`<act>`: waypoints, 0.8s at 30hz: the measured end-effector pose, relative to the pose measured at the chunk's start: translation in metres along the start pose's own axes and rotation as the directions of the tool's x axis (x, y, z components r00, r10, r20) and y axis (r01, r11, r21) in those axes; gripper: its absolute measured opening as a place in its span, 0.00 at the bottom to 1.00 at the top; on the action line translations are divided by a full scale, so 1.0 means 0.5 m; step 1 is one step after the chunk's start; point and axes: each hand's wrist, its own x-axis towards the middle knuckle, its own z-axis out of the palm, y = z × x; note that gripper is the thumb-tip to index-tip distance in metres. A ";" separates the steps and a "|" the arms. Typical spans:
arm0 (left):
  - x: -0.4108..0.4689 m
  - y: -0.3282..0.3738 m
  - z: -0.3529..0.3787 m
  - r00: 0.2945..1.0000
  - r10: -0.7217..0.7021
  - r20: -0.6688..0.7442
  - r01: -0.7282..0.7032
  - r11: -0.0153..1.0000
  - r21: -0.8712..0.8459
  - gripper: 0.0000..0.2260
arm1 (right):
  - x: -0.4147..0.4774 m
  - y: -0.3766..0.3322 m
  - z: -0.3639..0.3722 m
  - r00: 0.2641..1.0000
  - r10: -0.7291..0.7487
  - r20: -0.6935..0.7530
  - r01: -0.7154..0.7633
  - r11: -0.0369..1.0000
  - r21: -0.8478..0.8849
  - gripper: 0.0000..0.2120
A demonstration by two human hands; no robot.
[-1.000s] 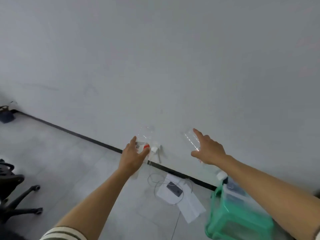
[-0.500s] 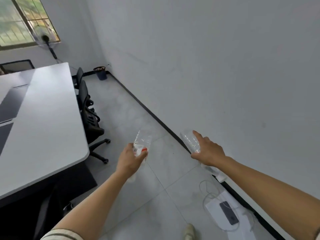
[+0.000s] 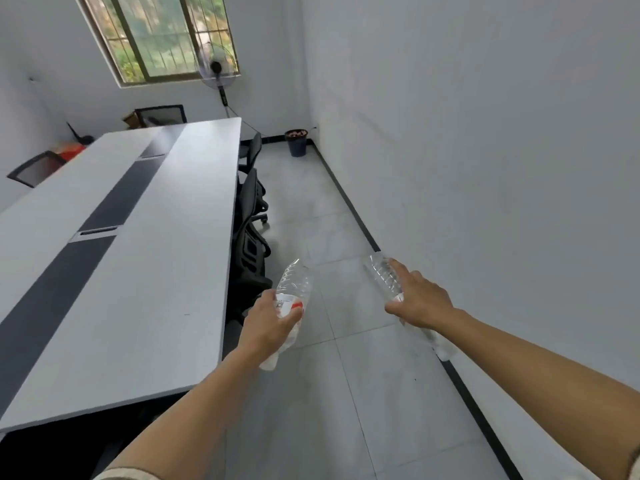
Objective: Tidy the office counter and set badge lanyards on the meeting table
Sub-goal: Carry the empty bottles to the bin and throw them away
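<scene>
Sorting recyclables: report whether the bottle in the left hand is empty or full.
Apparently empty: the clear bottle, gripped slantwise by the left hand, shows floor through its walls and no water line; dregs cannot be ruled out.

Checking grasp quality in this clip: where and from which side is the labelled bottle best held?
Around its labelled middle, from the side, fingers wrapping the round body. The labelled bottle is a slim clear cylinder held tilted; the left hand grips it right at the label band, likely firmer than the thin ribbed far end.

The right hand (image 3: 420,299) covers its bottle's (image 3: 382,273) middle; the bin's (image 3: 296,143) contents are indistinct.
</scene>
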 end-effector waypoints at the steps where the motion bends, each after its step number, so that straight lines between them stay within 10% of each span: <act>1: 0.046 -0.008 -0.005 1.000 -0.013 -0.016 0.013 1.000 -0.010 0.20 | 0.054 -0.018 0.000 1.000 -0.019 0.008 0.019 1.000 0.002 0.44; 24: 1.175 0.133 -0.023 0.998 0.057 0.039 -0.057 0.998 0.001 0.16 | 1.136 -0.142 -0.096 1.000 -0.006 -0.022 0.008 0.998 0.070 0.45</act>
